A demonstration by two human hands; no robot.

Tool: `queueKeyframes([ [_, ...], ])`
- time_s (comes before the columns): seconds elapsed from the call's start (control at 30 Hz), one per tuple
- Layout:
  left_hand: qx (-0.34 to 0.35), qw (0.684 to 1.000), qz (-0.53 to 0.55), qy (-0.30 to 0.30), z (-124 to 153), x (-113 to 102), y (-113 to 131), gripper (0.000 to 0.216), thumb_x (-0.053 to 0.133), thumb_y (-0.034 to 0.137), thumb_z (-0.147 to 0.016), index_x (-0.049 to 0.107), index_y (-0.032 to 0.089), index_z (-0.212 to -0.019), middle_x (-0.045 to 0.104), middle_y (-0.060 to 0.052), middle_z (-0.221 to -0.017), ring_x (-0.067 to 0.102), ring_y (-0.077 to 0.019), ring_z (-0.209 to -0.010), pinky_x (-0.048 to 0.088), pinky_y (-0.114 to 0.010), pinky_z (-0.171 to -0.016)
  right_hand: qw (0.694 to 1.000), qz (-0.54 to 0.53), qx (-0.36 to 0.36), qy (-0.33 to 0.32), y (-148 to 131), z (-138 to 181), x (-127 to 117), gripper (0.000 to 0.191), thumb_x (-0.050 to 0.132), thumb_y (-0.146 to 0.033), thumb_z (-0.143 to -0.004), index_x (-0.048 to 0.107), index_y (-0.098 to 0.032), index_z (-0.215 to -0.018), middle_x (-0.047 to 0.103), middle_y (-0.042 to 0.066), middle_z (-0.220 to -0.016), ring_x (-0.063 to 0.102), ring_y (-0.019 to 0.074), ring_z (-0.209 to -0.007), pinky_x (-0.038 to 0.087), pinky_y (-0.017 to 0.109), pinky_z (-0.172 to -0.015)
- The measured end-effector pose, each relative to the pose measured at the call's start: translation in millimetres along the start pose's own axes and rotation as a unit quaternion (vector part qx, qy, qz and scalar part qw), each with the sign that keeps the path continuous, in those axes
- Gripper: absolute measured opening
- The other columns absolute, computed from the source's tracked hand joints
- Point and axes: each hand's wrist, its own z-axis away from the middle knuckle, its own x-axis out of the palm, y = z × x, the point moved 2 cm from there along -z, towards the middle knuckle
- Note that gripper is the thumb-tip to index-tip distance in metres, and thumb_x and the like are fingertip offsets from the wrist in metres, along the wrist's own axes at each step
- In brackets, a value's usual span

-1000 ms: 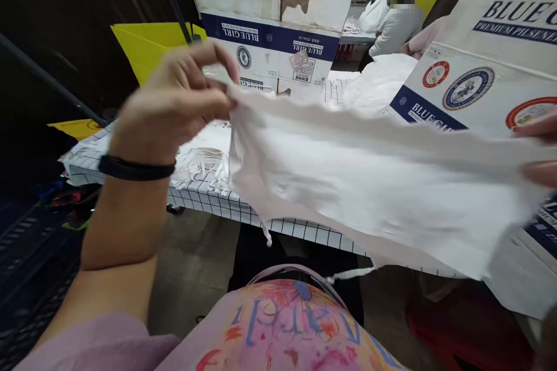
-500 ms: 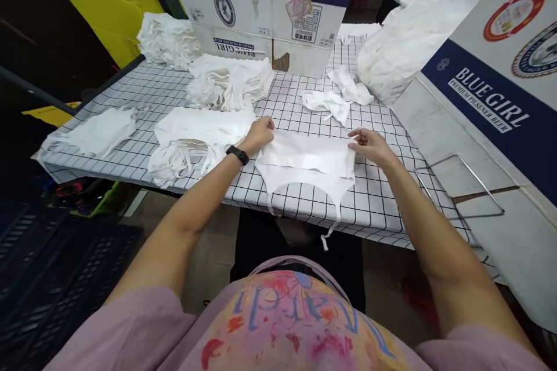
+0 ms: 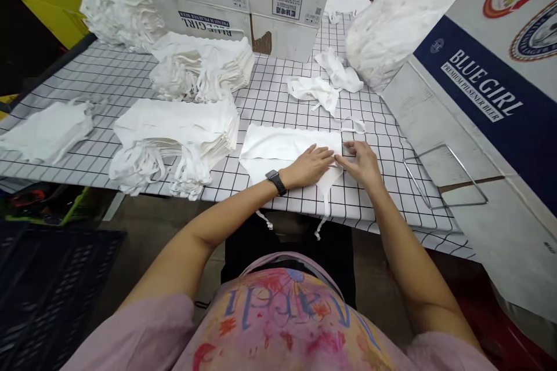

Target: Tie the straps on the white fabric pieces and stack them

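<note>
A white strappy camisole top (image 3: 278, 140) lies flat on the table in front of me, its body folded over and its thin straps hanging past the front edge. My left hand (image 3: 308, 166) rests on its right half, palm down with fingers stretched out. Close beside those fingertips, my right hand (image 3: 362, 163) is at the top's right edge. Its thumb touches the cloth there, and a gap shows between thumb and forefinger. Left of the top, a stack of similar white tops (image 3: 174, 122) has its straps bunched toward me.
Behind stand another white stack (image 3: 204, 61) and a taller pile (image 3: 124, 14). Loose white pieces (image 3: 313, 90) lie beyond my hands, near a big white bundle (image 3: 404, 17). Cardboard boxes (image 3: 287, 35) (image 3: 452, 104) border the back and right, with a wire frame (image 3: 446, 177) at the right box.
My left hand has gone from the top's left corner to its right side and now lies flat. My right hand has shifted slightly down its right edge. The view has turned a little.
</note>
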Motion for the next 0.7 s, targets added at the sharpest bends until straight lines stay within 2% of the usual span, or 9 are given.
queueKeyframes([
  [0.13,0.005,1.0,0.0,-0.022,-4.4,7.4,13.0,0.047,0.04,0.021,-0.106,0.046,0.014,-0.152,0.041,-0.014,-0.165,0.032,-0.0266,-0.157,0.019,-0.054,-0.132,0.999,0.017,0.025,0.042,12.2,8.7,-4.4,0.019,0.063,-0.028,-0.08,0.069,-0.019,-0.096,0.066,0.014,-0.108,0.067,0.028,-0.089,0.054,0.048,-0.094],
  [0.23,-0.007,1.0,-0.013,-0.015,2.3,8.6,18.5,0.048,0.041,0.024,-0.106,0.045,0.01,-0.152,0.04,-0.017,-0.165,0.033,-0.0277,-0.156,0.021,-0.052,-0.132,0.998,0.003,0.029,0.055,11.9,1.5,-0.7,0.017,0.06,-0.035,-0.087,0.069,-0.021,-0.091,0.066,0.013,-0.105,0.065,0.0259,-0.084,0.055,0.048,-0.092],
  [0.3,-0.03,0.999,-0.022,-0.001,9.9,9.7,21.3,0.046,0.041,0.025,-0.107,0.05,0.008,-0.148,0.043,-0.019,-0.162,0.035,-0.0301,-0.155,0.024,-0.053,-0.131,0.999,-0.001,0.021,0.047,8.9,-6.2,4.4,0.02,0.065,-0.04,-0.085,0.069,-0.021,-0.089,0.065,0.013,-0.105,0.064,0.0265,-0.085,0.055,0.048,-0.092],
  [0.37,-0.041,0.999,-0.02,0.008,18.2,11.8,24.3,0.044,0.04,0.025,-0.107,0.054,0.009,-0.145,0.045,-0.019,-0.161,0.036,-0.0308,-0.155,0.026,-0.054,-0.13,0.999,0.002,0.013,0.034,7.5,-14.0,8.5,0.017,0.067,-0.036,-0.081,0.069,-0.02,-0.088,0.065,0.014,-0.106,0.064,0.0279,-0.089,0.054,0.049,-0.094],
  [0.5,0.001,1.0,0.007,0.002,29.9,17.4,29.2,0.044,0.038,0.025,-0.107,0.053,0.013,-0.147,0.043,-0.016,-0.163,0.033,-0.0304,-0.157,0.022,-0.058,-0.131,0.998,0.023,0.028,0.041,10.7,-21.0,6.7,0.011,0.061,-0.023,-0.078,0.068,-0.02,-0.086,0.064,0.015,-0.103,0.064,0.0314,-0.097,0.052,0.051,-0.097],
  [0.6,0.049,0.998,0.031,-0.003,31.2,20.8,31.8,0.043,0.038,0.02,-0.106,0.054,0.017,-0.146,0.043,-0.012,-0.164,0.03,-0.0291,-0.158,0.019,-0.058,-0.132,0.998,0.034,-0.003,0.048,3.7,-9.8,3.2,0.027,0.053,-0.029,-0.089,0.071,-0.019,-0.107,0.066,0.018,-0.12,0.062,0.0344,-0.116,0.05,0.052,-0.103],
  [0.7,0.08,0.995,0.053,0.003,32.1,20.8,34.5,0.042,0.039,0.016,-0.104,0.058,0.018,-0.142,0.051,-0.011,-0.158,0.042,-0.024,-0.152,0.025,-0.05,-0.132,0.993,0.062,-0.1,-0.022,-8.3,14.5,7.5,0.042,0.042,-0.034,-0.1,0.064,-0.022,-0.134,0.059,0.015,-0.148,0.049,0.0347,-0.142,0.04,0.057,-0.114],
])
